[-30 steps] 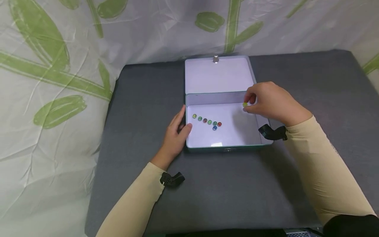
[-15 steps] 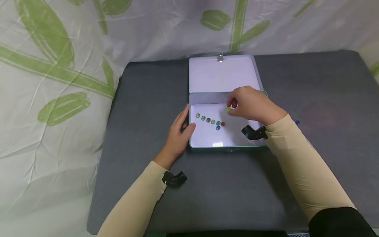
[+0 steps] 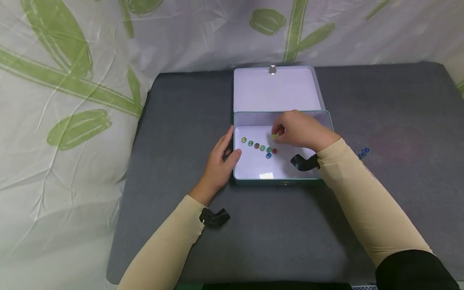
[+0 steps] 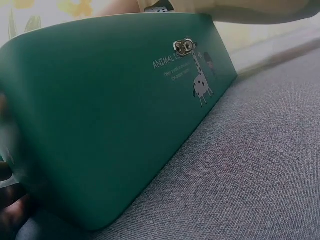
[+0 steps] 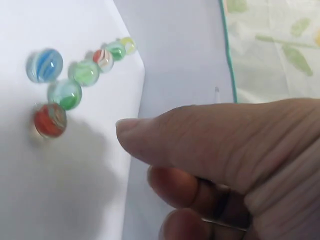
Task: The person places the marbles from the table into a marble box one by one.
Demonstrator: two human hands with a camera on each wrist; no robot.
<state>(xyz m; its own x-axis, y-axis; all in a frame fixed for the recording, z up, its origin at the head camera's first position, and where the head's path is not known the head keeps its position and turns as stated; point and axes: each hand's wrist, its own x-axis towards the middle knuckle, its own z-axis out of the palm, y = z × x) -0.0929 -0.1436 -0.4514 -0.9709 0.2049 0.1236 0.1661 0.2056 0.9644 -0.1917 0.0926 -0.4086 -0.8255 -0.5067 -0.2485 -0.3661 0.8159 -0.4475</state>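
A green tin box point(image 3: 286, 182) with a white inside stands with its lid point(image 3: 279, 90) folded back. My left hand point(image 3: 217, 167) holds its left wall, thumb over the rim and fingers along the outside. Over the box floor, my right hand point(image 3: 299, 129) pinches a yellow-green glass marble point(image 3: 274, 136) between thumb and fingers; the thumb hides that marble in the right wrist view. Several marbles lie inside in a slanting row, from a yellow one point(image 3: 244, 139) to a red one point(image 3: 274, 151). A blue marble point(image 5: 45, 65) sits beside the row.
Blue marbles point(image 3: 364, 152) lie on the grey cloth tabletop point(image 3: 406, 121) just beyond the right sleeve, which partly covers the group. A white sheet with green leaf shapes point(image 3: 203, 36) hangs behind the table. The box front bears a metal catch point(image 4: 184, 47).
My right hand has moved left with the yellow-green marble, from the box's right side to near the red marble. Blue marbles beyond the sleeve have come into view. My left hand stays at the box.
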